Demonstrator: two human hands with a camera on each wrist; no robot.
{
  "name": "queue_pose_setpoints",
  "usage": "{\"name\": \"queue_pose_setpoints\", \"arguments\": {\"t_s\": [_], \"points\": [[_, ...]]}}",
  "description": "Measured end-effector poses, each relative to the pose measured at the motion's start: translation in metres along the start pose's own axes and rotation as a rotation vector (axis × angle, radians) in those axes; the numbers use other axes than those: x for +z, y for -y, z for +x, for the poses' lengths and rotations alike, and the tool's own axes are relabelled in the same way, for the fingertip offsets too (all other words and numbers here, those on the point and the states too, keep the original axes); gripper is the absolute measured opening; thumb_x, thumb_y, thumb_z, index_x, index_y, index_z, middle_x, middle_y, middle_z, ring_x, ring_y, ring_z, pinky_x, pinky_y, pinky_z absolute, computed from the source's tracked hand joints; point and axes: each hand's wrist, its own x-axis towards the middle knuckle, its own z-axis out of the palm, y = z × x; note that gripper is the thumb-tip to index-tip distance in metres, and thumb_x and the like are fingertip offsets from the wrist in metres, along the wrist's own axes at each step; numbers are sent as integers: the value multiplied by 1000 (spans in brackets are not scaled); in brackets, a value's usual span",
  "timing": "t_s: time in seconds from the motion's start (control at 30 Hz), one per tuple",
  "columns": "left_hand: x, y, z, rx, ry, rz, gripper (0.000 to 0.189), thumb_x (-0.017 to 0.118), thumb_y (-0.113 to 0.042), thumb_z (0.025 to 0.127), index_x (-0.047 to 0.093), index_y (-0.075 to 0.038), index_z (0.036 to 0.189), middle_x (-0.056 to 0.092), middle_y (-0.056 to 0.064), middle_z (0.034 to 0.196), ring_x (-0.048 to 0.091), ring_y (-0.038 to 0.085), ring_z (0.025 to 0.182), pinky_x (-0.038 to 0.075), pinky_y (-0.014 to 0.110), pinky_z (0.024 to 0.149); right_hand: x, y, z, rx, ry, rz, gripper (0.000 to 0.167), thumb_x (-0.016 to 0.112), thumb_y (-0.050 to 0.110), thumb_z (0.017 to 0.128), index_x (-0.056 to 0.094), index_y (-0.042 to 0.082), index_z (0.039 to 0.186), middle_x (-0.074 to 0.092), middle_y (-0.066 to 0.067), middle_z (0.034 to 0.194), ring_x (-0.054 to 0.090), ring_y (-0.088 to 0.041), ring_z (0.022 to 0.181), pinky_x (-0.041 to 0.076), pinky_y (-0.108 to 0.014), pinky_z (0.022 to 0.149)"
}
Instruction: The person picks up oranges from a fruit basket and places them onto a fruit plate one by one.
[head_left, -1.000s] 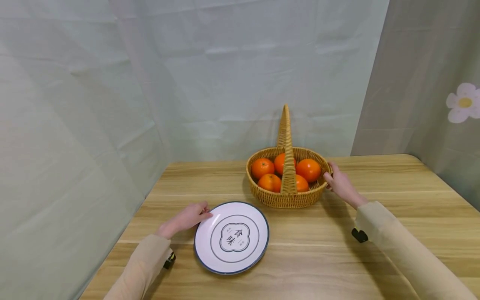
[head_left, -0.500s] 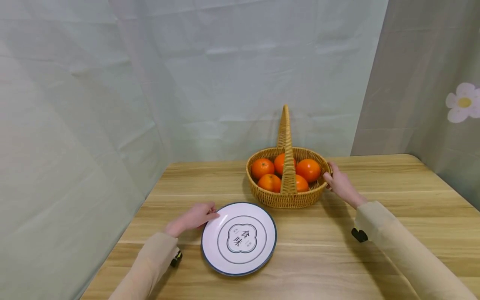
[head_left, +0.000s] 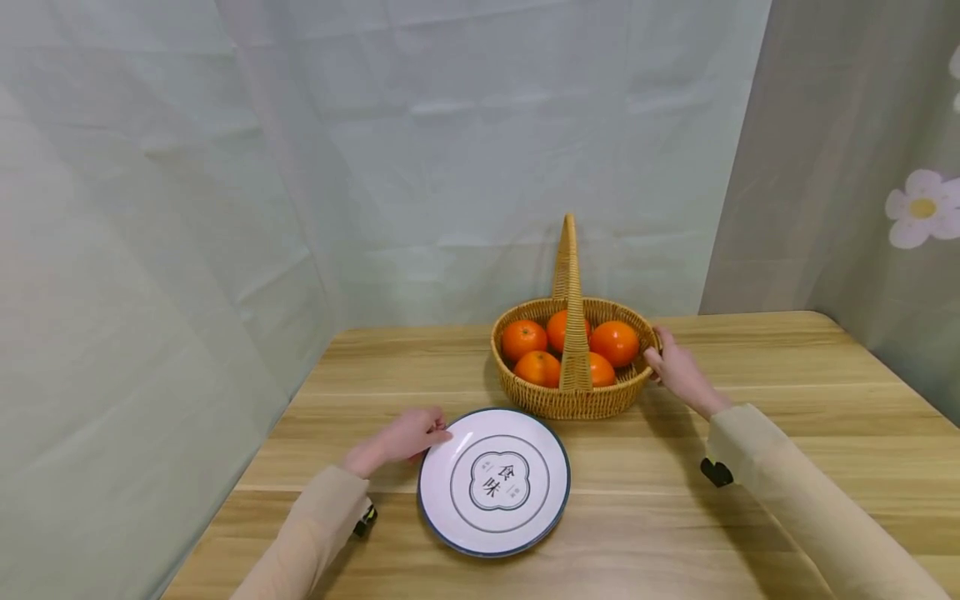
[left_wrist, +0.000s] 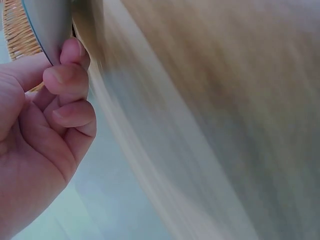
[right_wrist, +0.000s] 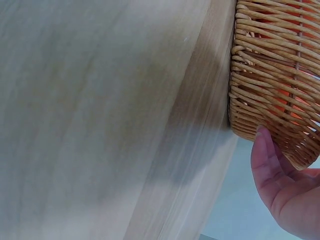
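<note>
A white plate [head_left: 495, 483] with a dark blue rim and dark characters in its middle lies in front of the basket. My left hand [head_left: 405, 437] pinches its upper left edge; in the left wrist view, the thumb lies on one side of the plate [left_wrist: 52, 22] and curled fingers on the other. Behind and to the right stands a woven basket [head_left: 555, 404] with a tall handle, holding several oranges [head_left: 614, 342]. My right hand [head_left: 681, 371] grips the basket's right end. Seen from the right wrist, fingers [right_wrist: 265, 160] lie against the basket's woven wall [right_wrist: 280, 75].
Both things are on a wood-grain table [head_left: 637, 517]. A pale cloth [head_left: 450, 167] hangs behind the table and along its left side. At the right hangs a grey cloth [head_left: 787, 208] with a printed flower [head_left: 922, 208].
The plate has moved to the right along with my left hand, which keeps its hold on the edge. My right hand and the basket stay in place; the view has shifted slightly.
</note>
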Motion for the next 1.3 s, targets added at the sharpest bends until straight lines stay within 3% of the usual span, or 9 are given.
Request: {"name": "queue_pose_setpoints", "arguments": {"t_s": [0.97,1.3], "points": [[12,-24,8,58,38,-50,15,53,-13,93,48,-7,80,48,2,51,44,13,37,35,23,35,0,0,1,-1,-2,-7,51,32,10,93,12,-12,135,55,-24,82,57,-36,68,49,-43,57],[16,-31,10,50,61,-88,14,52,-13,93,48,-6,81,50,2,51,45,14,37,36,24,35,1,0,1,-7,-10,-15,51,33,8,93,13,-12,135,55,-25,83,57,-36,67,49,-43,57]]}}
